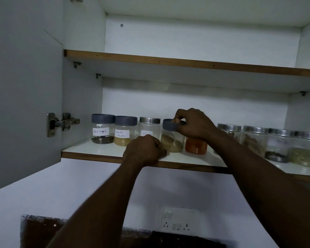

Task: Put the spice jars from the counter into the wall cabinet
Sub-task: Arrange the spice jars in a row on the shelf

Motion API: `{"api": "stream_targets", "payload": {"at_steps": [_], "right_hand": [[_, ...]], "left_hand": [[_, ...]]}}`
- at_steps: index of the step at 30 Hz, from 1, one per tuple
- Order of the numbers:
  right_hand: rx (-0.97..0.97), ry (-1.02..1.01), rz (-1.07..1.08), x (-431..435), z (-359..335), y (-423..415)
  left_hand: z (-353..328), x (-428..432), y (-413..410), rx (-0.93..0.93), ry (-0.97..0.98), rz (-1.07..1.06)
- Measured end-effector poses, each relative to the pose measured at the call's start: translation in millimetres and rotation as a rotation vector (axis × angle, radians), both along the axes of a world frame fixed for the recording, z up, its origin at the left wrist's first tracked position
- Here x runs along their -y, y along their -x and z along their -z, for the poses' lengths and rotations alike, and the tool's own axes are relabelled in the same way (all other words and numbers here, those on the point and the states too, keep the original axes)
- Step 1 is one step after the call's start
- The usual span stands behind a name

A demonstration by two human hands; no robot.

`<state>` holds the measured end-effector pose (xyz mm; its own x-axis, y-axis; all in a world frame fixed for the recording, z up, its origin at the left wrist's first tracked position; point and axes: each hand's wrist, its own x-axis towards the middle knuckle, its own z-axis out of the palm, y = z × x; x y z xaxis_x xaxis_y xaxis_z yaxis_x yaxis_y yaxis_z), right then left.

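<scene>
On the lower cabinet shelf (89, 152) stands a row of spice jars. From the left come a black pepper jar (102, 128), a coriander powder jar (124, 130) and a steel-lidded cloves jar (149, 127). My right hand (193, 125) grips the grey lid of a jar of tan powder (172, 140). A jar of red powder (196, 146) sits right behind that hand, mostly hidden. My left hand (144, 151) is curled into a fist resting on the shelf's front edge, holding nothing I can see.
Several steel-lidded jars (279, 142) fill the shelf's right part. The upper shelf (168, 62) is bare. The open cabinet door (25, 86) hangs at the left on its hinge (61, 123). A wall socket panel (179, 221) sits below.
</scene>
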<state>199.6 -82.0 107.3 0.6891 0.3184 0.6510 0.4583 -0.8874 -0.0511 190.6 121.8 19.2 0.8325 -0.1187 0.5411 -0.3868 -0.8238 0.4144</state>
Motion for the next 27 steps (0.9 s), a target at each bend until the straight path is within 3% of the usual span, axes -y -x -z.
{"api": "stream_targets", "payload": {"at_steps": [7,14,18,22,24,27], "right_hand": [[0.032,-0.115,0.12,-17.2,-0.8,4.7],[-0.198,-0.113,0.015,-20.6,-14.2,16.4],[-0.121,-0.113,0.072,-27.5,-4.9,11.8],[0.072,0.178,0.36,-44.0,4.1,3.3],[0.137,0.254,0.374,-47.9,6.2,2.2],[0.042,0.115,0.255,-47.8,-2.8,7.3]], "left_hand": [[-2.1,0.8,5.6,0.004,0.003,-0.004],[-3.8,2.8,5.3,-0.002,-0.034,-0.047],[-4.4,4.4,3.3,-0.003,-0.058,-0.065],[-3.8,5.1,3.1,-0.017,-0.083,-0.068],[-1.8,4.8,3.2,-0.007,-0.078,-0.065],[-2.2,4.7,3.5,0.011,-0.058,-0.071]]}}
